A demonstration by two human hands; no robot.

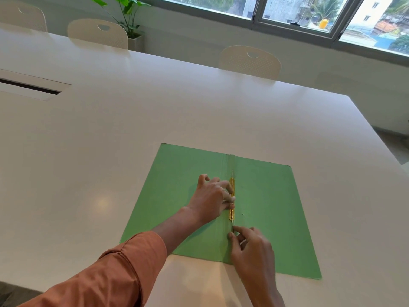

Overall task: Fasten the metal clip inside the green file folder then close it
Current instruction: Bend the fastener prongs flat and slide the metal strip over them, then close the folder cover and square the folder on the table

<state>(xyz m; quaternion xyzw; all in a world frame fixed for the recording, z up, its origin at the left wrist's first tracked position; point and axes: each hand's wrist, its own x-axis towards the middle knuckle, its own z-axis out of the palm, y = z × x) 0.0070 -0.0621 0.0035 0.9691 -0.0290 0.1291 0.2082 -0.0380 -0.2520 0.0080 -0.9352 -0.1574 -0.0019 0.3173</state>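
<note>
Nearest, the right hand (252, 247) pinches the metal clip's (231, 199) lower prong in its grip. Just beyond, the left hand's (212, 199) fingertips press the clip flat on the open green file folder (272, 209). The white worktop (132, 129) stretches beyond toward chairs (250, 60) and windows (309, 12).

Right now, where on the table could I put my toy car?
Bare table stretches between the open green folder and the chairs, also left of the folder toward the slot. It's crowded at the clip, under the left hand and right hand.
</note>
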